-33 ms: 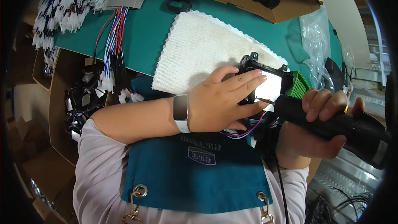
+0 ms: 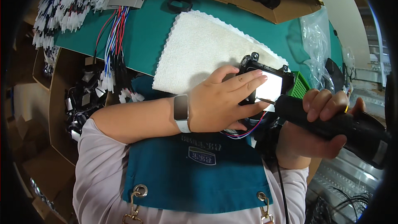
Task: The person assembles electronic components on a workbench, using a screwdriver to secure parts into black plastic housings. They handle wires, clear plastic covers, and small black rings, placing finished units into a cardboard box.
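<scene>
My left hand (image 2: 224,99) lies with fingers stretched and spread over a black plastic housing (image 2: 250,63) that has a bright white panel (image 2: 273,86). The fingertips press on the panel's left side, and the palm hides part of the housing. Red and blue wires (image 2: 251,132) come out below it. My right hand (image 2: 325,114) is wrapped round a black electric screwdriver (image 2: 352,135) held slantwise from the right. Its thin bit reaches the panel's lower left, close to my left index finger; the exact contact spot is too small to tell.
A white cloth (image 2: 199,49) lies under the housing on the green mat (image 2: 141,54). Beside it are a green basket (image 2: 300,85) and a clear plastic bag (image 2: 316,45). A cardboard box (image 2: 273,14) stands at the back; bundled wires with white connectors (image 2: 74,16) hang at the far left.
</scene>
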A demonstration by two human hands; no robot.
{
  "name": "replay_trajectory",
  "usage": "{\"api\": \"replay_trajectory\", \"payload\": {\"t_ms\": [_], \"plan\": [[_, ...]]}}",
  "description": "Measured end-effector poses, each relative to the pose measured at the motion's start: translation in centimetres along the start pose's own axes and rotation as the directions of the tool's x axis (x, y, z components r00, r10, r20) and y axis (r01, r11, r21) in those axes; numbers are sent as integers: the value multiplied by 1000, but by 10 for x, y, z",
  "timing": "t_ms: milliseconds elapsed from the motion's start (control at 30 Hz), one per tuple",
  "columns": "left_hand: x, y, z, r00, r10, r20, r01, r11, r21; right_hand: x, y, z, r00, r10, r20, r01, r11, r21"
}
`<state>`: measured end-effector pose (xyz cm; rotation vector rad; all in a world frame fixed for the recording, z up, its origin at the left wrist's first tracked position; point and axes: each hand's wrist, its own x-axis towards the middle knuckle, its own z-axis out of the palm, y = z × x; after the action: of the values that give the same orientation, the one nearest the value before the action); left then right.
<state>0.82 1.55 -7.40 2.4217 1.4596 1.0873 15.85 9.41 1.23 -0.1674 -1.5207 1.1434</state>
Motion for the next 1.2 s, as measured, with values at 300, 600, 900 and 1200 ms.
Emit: {"api": "replay_trajectory", "payload": {"t_ms": [300, 600, 900, 1200], "plan": [[-3, -1, 2, 999, 25, -38, -25, 1000, 11, 15, 14, 5, 959, 60, 276, -98, 987, 125], [-3, -3, 0, 996, 78, -44, -77, 997, 29, 24, 24, 8, 911, 109, 398, -172, 977, 126], [-3, 6, -2, 978, 123, -169, -99, 985, 143, 31, -36, -36, 987, -160, 19, 149, 952, 269], [12, 23, -122, 987, 4, 159, 15, 993, -120, 0, -20, -159, 867, -134, -479, 96, 990, -103]]}}
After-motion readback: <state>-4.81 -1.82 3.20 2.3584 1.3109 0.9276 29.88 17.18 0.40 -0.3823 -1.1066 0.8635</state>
